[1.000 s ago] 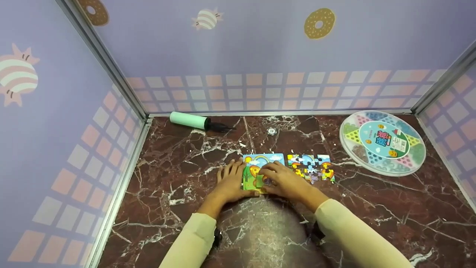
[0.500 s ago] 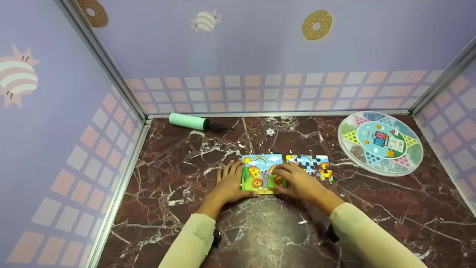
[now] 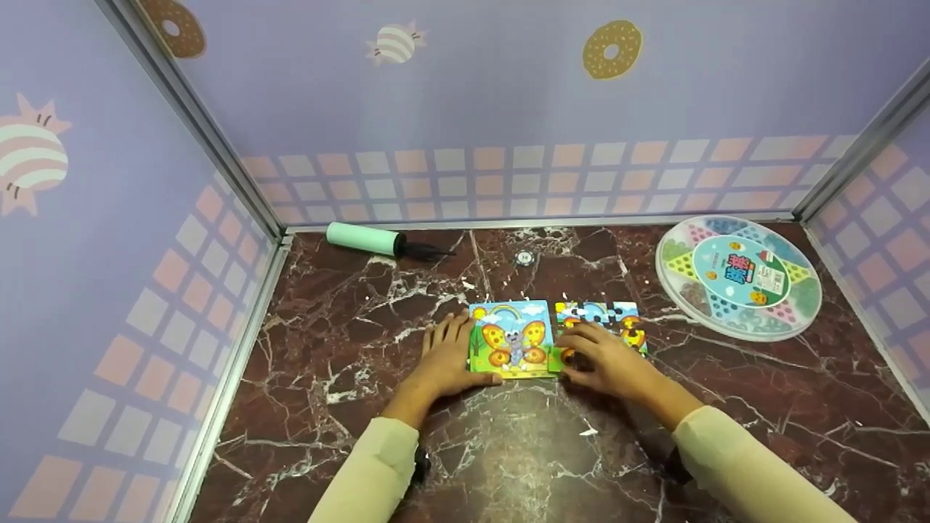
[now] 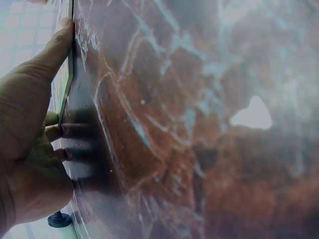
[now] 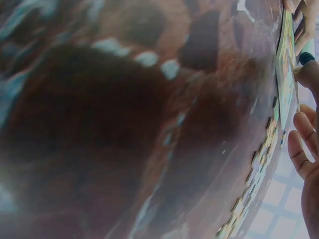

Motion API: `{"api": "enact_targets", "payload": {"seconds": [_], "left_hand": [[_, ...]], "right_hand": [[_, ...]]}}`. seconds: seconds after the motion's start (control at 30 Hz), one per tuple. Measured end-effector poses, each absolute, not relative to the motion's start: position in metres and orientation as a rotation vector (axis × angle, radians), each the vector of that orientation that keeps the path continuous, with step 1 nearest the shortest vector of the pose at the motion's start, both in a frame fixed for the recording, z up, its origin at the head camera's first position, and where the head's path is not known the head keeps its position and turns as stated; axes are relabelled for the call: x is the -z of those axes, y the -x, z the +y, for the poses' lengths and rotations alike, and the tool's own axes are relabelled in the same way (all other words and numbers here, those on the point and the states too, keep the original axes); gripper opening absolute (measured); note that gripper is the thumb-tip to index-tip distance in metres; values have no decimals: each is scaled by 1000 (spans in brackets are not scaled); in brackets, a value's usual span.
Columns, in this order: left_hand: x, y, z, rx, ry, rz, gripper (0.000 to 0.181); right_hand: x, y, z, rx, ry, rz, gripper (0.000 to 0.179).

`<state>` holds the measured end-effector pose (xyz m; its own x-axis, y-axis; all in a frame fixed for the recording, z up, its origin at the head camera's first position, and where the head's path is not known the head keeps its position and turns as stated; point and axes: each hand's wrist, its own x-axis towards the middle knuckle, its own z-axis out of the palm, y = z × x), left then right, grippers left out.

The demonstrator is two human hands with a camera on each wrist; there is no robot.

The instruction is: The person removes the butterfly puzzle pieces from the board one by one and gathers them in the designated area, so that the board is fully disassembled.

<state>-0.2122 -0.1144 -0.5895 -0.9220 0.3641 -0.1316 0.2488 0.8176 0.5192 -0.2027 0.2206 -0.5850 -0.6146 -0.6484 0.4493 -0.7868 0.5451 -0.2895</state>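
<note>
A square picture board [image 3: 511,314] with a butterfly lies flat on the dark marbled table. My left hand [image 3: 445,363] braces it, fingers stretched along its left side and thumb at the near edge. In the left wrist view the straight thumb [image 4: 57,47] meets the board's edge. Just past the lower right corner, my right hand [image 3: 609,365] pinches a green and orange puzzle piece [image 3: 555,361] between thumb and fingertips. The right wrist view shows this piece edge-on, close over the board [image 5: 284,84]. Several joined puzzle pieces [image 3: 625,311] lie to the right, partly hidden by that hand.
A mint-green hand pump [image 3: 363,239] with a black nozzle lies at the back left. A small round chip [image 3: 524,258] sits behind the board. The large round game box [image 3: 737,280] stands at the right. Patterned walls [image 3: 465,94] enclose the back and sides.
My right hand has moved right, carrying the pinched piece from over the board's middle to its lower right corner, uncovering the butterfly picture. My left hand has stayed at the left side.
</note>
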Motion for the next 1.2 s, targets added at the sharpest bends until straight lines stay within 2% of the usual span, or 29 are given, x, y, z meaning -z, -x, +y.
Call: {"api": "enact_targets", "payload": {"seconds": [0.2,0.6,1.2], "left_hand": [[588,211,-115,-700,-464,2788,121],[588,211,-116,-692,-475,2790,123],[587,210,-115,-707,-471,2785,121]], "right_hand": [[590,198,230,-673,-1187,-2485,42],[600,190,241,-666,-1233,-2485,28],[603,187,246,-675,-1288,-2474,21]]}}
